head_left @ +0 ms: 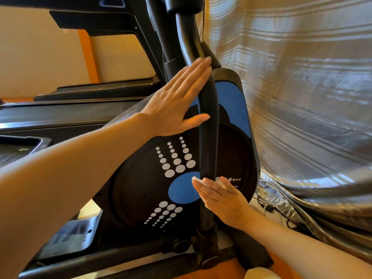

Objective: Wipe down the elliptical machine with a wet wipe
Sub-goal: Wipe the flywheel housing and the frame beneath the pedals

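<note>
Wiping the swing arm of the elliptical machine looks like the step in hand; next I'd expect a stroke along the tube. The right hand, fingers straight, presses the wet wipe flat against the tube's lower part. The left hand, fingers also straight, braces it higher up.

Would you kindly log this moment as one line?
left hand: flat on black swing-arm tube | right hand: presses white wet wipe low on tube
</note>
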Demonstrator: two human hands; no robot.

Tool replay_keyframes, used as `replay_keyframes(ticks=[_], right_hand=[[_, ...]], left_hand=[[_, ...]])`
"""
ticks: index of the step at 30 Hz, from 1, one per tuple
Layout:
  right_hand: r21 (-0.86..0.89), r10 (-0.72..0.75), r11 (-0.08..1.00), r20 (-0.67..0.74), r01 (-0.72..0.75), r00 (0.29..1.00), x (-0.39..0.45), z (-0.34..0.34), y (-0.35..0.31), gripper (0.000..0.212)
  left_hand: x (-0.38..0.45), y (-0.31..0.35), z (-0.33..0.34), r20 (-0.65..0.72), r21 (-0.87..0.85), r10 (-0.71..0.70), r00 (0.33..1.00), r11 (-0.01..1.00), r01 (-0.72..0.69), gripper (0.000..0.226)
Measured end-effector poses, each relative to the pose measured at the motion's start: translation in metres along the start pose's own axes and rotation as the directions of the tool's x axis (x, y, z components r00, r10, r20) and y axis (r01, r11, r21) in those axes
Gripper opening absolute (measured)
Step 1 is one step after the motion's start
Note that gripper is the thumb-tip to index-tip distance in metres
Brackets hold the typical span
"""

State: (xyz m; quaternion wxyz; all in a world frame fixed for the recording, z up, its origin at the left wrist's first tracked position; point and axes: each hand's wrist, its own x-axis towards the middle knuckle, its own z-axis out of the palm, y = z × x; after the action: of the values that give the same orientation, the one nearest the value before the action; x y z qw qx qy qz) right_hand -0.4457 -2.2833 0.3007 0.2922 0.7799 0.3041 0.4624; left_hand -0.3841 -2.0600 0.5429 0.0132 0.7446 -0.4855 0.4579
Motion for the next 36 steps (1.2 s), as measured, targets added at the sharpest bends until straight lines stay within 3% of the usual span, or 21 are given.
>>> replay_keyframes(ticks=[5,10,16,20,22,24,26,30,33,36], right_hand=[[-0.013,-0.076,0.997,0.076,0.078,0.994,-0.020,0.004,-0.012,0.053],[-0.033,-0.219,0.974,0.109,0.223,0.970,-0.031,0.011,-0.026,0.061],[-0.165,-0.171,0.969,0.087,0.183,0.981,-0.030,0.012,-0.011,0.068],[-0.081,-0.041,0.996,0.042,0.045,0.998,-0.034,0.019,-0.032,0.061],[-0.107,-0.145,0.982,0.083,0.154,0.986,-0.048,0.028,-0.051,0.064],[-0.121,-0.322,0.928,0.214,0.352,0.922,-0.069,0.037,-0.067,0.076],[-0.045,-0.408,0.895,0.318,0.443,0.856,-0.078,0.042,-0.067,0.083],[0.006,-0.468,0.875,0.260,0.483,0.844,-0.064,0.042,-0.037,0.089],[-0.156,-0.395,0.895,0.156,0.418,0.905,-0.054,0.038,-0.013,0.086],[-0.251,-0.337,0.900,0.120,0.357,0.934,-0.043,0.030,-0.001,0.098]], left_hand=[[-0.024,0.024,0.021,0.063,0.296,0.321,0.945,0.898,-0.325,0.067],[-0.054,0.048,0.047,0.189,0.387,0.421,0.887,0.798,-0.461,0.064],[-0.066,0.058,0.063,0.204,0.402,0.384,0.901,0.806,-0.435,0.060],[-0.068,0.060,0.066,0.197,0.383,0.358,0.913,0.829,-0.407,0.058],[-0.068,0.062,0.066,0.193,0.372,0.343,0.919,0.842,-0.392,0.058],[-0.068,0.062,0.066,0.191,0.364,0.334,0.923,0.849,-0.382,0.058],[-0.069,0.064,0.066,0.192,0.365,0.330,0.924,0.850,-0.380,0.057],[-0.068,0.065,0.067,0.172,0.361,0.320,0.932,0.860,-0.362,0.058],[-0.070,0.066,0.071,0.150,0.376,0.309,0.939,0.861,-0.343,0.059],[-0.070,0.066,0.075,0.121,0.387,0.308,0.944,0.861,-0.331,0.060]])
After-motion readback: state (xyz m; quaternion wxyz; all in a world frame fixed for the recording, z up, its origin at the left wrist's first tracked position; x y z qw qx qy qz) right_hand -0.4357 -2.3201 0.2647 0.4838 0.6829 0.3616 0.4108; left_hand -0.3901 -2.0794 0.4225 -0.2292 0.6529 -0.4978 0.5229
